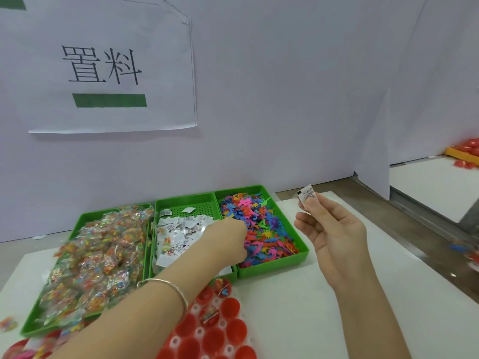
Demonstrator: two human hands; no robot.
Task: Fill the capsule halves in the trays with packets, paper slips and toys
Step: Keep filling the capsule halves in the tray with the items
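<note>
Three green trays stand side by side at the wall. The left one (85, 220) is heaped with clear packets (98, 255), the middle one (181, 200) holds paper slips (178, 229), the right one (303, 244) holds small coloured toys (269, 234). My left hand (228, 237) reaches over the slips, its fingers curled down into the toy pile with the fingertips hidden. My right hand (334, 234) is raised to the right of the toy tray and pinches a few paper slips (307, 196). Red capsule halves (215, 330) sit in a white holder (175, 342) under my left forearm; two hold packets.
A white partition with a paper sign (111, 68) closes the back. A loose packet (7, 323) lies at the far left. An orange tray (458, 152) with red capsule halves stands far right, beyond a gap in the tabletop.
</note>
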